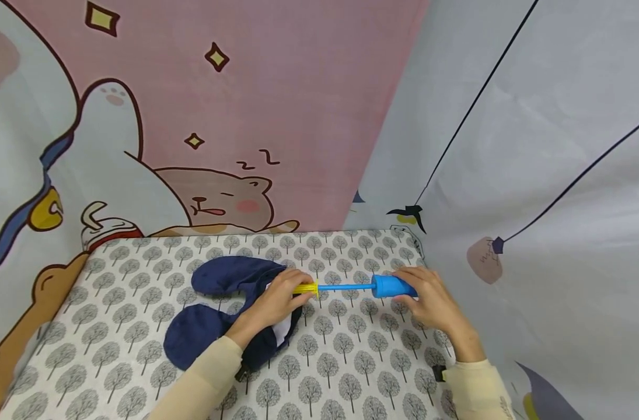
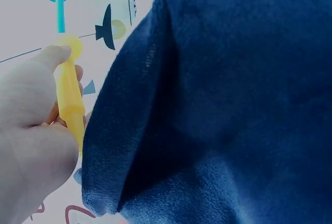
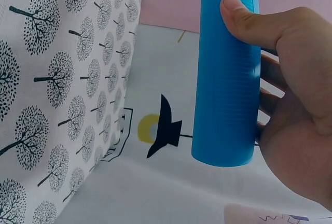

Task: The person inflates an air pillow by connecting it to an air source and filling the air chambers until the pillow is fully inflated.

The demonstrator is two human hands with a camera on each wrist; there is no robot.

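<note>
A hand pump is held out between my two hands, its thin blue rod (image 1: pixel 345 287) showing between the two ends. My left hand (image 1: pixel 274 300) grips the yellow part (image 2: pixel 70 89), thumb near its collar and fingers behind it. The blue cylinder (image 3: pixel 225 89) is in my right hand (image 1: pixel 429 297), with the thumb across its front and the fingers round the back. Under my left hand and forearm lies a navy, U-shaped neck pillow (image 1: pixel 190 338), its two rounded ends to the left. Its plush navy cloth (image 2: pixel 233 79) fills much of the left wrist view.
A white cloth with a tree print (image 1: pixel 308 391) covers the table. Behind it hangs a pink backdrop (image 1: pixel 298 105) with cartoon animals, and a pale grey one (image 1: pixel 561 146) rises along the right side. A small black buckle (image 1: pixel 242 373) lies at the pillow's near edge.
</note>
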